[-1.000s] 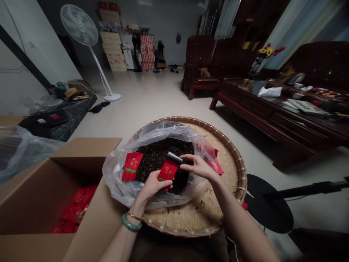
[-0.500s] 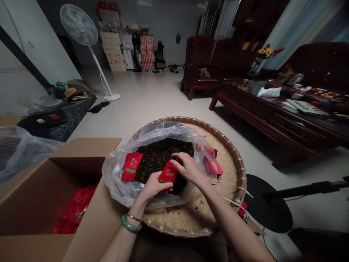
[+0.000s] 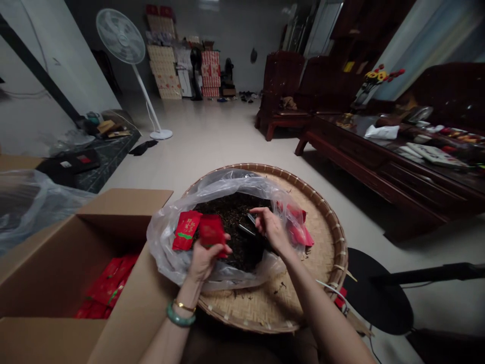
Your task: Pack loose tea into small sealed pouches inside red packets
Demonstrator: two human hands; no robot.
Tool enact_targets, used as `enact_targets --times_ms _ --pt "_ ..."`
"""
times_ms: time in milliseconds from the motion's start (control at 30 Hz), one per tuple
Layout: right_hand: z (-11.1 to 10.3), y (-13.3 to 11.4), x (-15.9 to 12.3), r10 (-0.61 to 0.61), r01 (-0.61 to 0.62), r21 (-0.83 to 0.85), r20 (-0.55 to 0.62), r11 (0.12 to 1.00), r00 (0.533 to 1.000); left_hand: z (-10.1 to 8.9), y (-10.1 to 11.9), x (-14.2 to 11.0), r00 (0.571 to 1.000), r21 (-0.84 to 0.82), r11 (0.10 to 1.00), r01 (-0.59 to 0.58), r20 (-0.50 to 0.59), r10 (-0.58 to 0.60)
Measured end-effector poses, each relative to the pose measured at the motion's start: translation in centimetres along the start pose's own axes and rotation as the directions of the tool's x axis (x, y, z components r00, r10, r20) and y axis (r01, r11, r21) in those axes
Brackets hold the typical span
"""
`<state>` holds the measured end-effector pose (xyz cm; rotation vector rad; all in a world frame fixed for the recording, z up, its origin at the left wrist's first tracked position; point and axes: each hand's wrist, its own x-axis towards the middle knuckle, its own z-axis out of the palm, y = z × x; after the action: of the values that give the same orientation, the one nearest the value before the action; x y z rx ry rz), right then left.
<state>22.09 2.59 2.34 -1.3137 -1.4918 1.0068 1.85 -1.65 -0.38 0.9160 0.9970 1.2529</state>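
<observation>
Head view: your left hand (image 3: 206,255) pinches a red packet (image 3: 211,231), thumb against fingers, over the bag's nine o'clock side; blur hides whether its mouth is open; your right hand (image 3: 269,227), towards three o'clock, has its index finger stretched out and the others curled; a dark, shiny-edged tool (image 3: 247,230) shows beneath them, and you cannot tell whether they grip it.

If the packet is unsealed, a quick tilt or hard squeeze could spill its contents; a loose hold could drop the tool among the dark leaves (image 3: 227,207); a wrist catching the slack plastic bag (image 3: 166,253) could fold its rim or drag leaves out; a careless swing towards nine o'clock could knock the second packet (image 3: 186,230) lying there.

Under the bag is a round woven tray (image 3: 322,242), with stray leaf bits at six o'clock and more red packets (image 3: 299,227) at three; a cardboard box (image 3: 125,202) stands at nine, red packets inside; beyond, across the pale floor (image 3: 212,136), a white fan (image 3: 121,38) stands at eleven, dark wooden chairs (image 3: 284,76) at twelve, a cluttered low table (image 3: 379,162) at two.
</observation>
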Motion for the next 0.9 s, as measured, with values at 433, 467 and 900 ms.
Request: enact_targets --times_ms 433,467,900 --pt "0.6 2.7 -1.0 -0.06 0.068 -0.36 0.034 0.93 0.998 -7.9 0.7 3.9 0.848 0.982 0.188 0.023 -0.119 0.516" --pt "0.6 2.9 -1.2 -0.115 0.117 -0.479 0.032 0.87 0.993 -8.1 0.6 3.9 0.859 0.988 0.149 0.036 -0.107 0.501" --pt "-1.2 5.1 -0.8 -0.183 0.055 -0.867 -0.042 0.495 0.982 -8.3 2.4 4.0 0.907 0.94 0.301 0.16 -0.26 0.332"
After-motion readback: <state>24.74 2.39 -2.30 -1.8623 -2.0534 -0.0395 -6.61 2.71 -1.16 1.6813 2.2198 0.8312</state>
